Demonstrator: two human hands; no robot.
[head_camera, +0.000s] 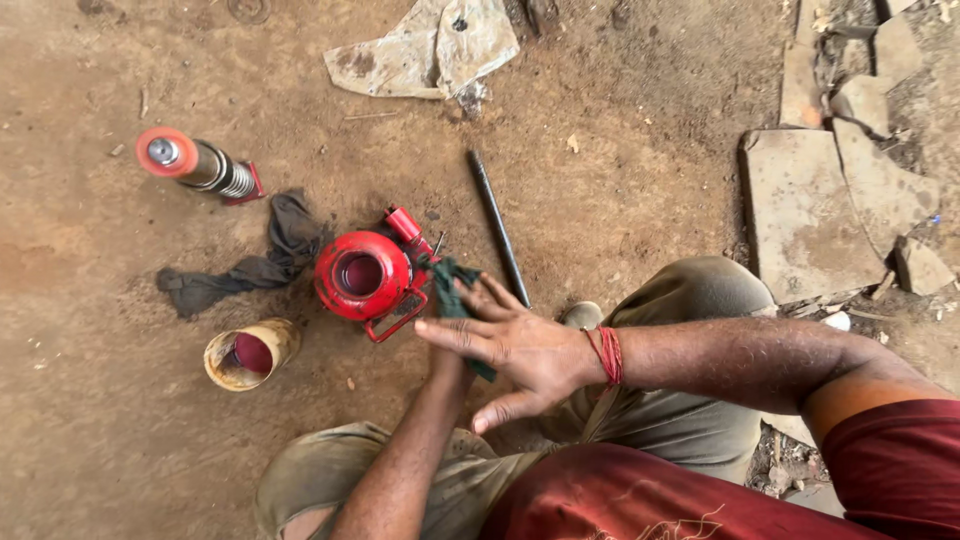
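A red bottle jack body (362, 276) stands open-topped on the dirt ground. Beside its right side a dark green rag (452, 290) is bunched. My right hand (510, 345), with red thread on the wrist, lies flat with fingers spread over the rag, fingertips close to the jack. My left hand (447, 365) is almost wholly hidden under the right one, and it seems to grip the rag from below.
A jack piston with a red cap (195, 165) stands at left. A grey cloth (262, 260), a dirty cup with red liquid (248, 354) and a black rod (497, 225) lie around the jack. Broken stone slabs (810, 210) sit at right, plastic sheet (430, 48) at top.
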